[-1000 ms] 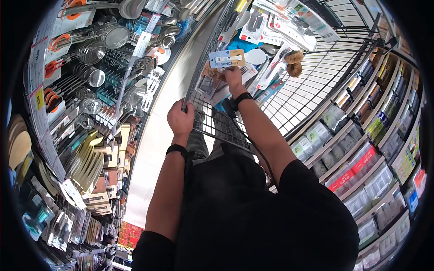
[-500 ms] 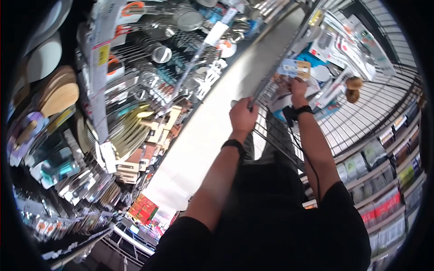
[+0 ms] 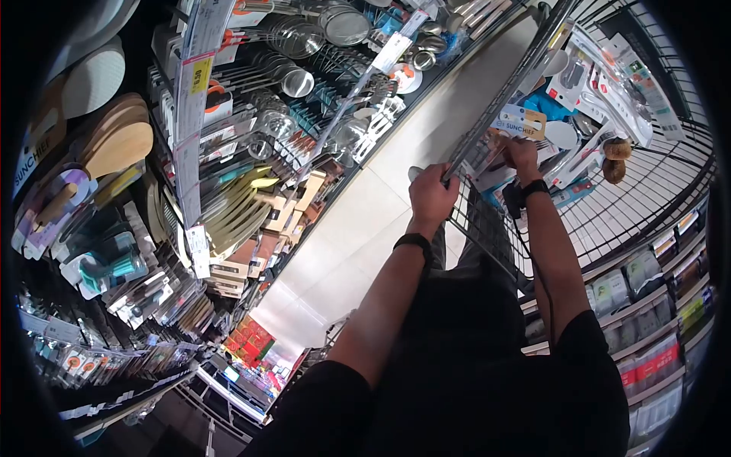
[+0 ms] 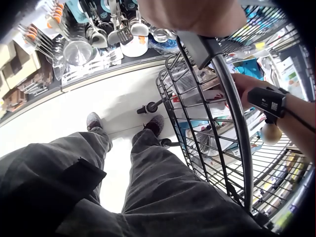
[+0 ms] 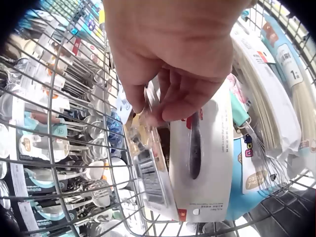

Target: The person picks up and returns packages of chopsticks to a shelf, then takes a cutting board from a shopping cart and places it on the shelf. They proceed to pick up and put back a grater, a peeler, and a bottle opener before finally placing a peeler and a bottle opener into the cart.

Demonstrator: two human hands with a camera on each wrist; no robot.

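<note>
My left hand (image 3: 434,196) grips the black rim (image 4: 200,49) of a wire shopping cart, at its near left corner. Inside the cart, my right hand (image 3: 522,158) reaches down among packaged kitchenware. In the right wrist view its thumb and curled fingers pinch the top of a clear plastic pack (image 5: 150,173) with a ridged grey piece inside. Right beside that pack stands a white package (image 5: 212,163) with a dark handle-shaped piece showing. A whisk (image 5: 254,143) with a green handle lies farther right. Just beyond the right hand is a card marked SUNCHIEF (image 3: 520,123).
Shelves of hanging ladles, strainers (image 3: 346,27) and wooden boards (image 3: 118,148) line the left side. Packaged goods fill the shelf (image 3: 643,335) on the right. Two brown round brush heads (image 3: 615,160) stick up in the cart. Pale floor (image 3: 343,228) runs along the left shelf.
The head view has swung left, so cart and hands appear farther right. The left hand stays on the cart rim, and the right hand stays among the packages.
</note>
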